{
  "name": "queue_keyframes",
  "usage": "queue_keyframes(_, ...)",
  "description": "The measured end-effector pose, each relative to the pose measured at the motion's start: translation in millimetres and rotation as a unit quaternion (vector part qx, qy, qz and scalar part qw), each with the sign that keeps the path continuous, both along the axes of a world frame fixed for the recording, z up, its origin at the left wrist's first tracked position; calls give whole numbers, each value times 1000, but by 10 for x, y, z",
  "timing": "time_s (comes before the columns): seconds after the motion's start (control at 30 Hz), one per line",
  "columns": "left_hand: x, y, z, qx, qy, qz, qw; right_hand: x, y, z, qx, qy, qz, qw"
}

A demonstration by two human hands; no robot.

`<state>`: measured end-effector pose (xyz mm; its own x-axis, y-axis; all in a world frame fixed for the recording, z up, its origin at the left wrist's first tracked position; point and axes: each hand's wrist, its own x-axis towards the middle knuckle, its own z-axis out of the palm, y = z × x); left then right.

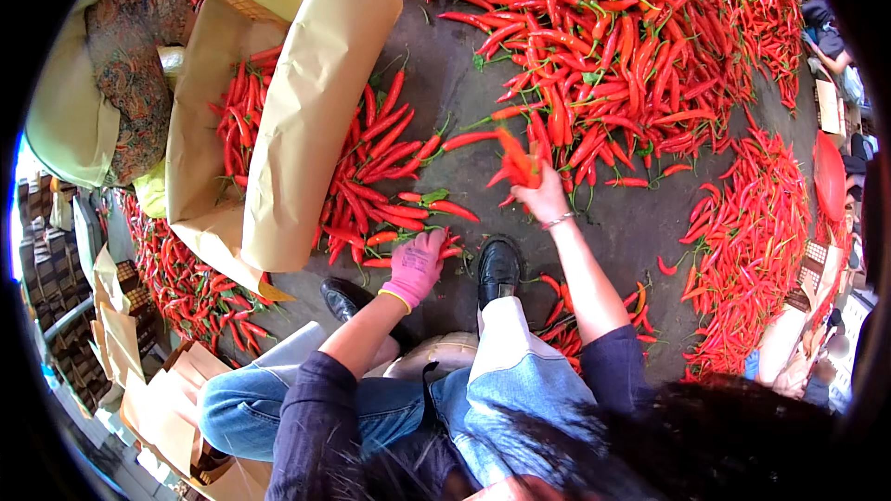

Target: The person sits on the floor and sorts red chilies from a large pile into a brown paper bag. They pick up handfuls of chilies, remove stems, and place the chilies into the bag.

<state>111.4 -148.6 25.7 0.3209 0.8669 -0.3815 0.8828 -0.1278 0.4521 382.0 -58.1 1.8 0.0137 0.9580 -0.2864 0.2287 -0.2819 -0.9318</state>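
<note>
My left hand, in a pink glove with a yellow cuff, rests at the near edge of a loose heap of red chili peppers. Red tips show beside its fingers, but whether it grips them is hidden. Bare but for a bracelet at the wrist, my right hand grips a few red chili peppers, blurred by motion. It is at the near side of a large pile of red chilies. Left of the loose heap stands a container lined with brown paper, holding chilies; its paper flap is rolled outward.
More chilies lie in a pile at the right, one at the left, and beside my right leg. A person in patterned cloth is beyond the container. Paper-lined crates stand at lower left. My black shoes rest on the dark floor.
</note>
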Motion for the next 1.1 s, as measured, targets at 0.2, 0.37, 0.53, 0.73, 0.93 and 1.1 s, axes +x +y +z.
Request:
queue_keyframes(0.2,-350,685,839,-210,-479,336,784,-593,113,927,-157,406,60,898)
queue_keyframes(0.37,-967,1878,2204,-78,-521,346,776,-1938,955,1800,-82,410,201,886)
queue_keyframes(0.53,-2906,1882,1717,-3,-424,451,785,-2253,1113,1504,54,-10,305,951)
queue_keyframes(0.73,-2510,1372,1789,268,-203,398,853,-1827,130,-160,171,-364,356,843)
queue_keyframes(0.93,-1715,1069,2091,239,-206,3,949,-1188,532,-107,-81,-12,325,942)
queue_keyframes(1.1,-1516,389,1265,-324,-49,-176,928,-252,341,712,-305,20,453,837)
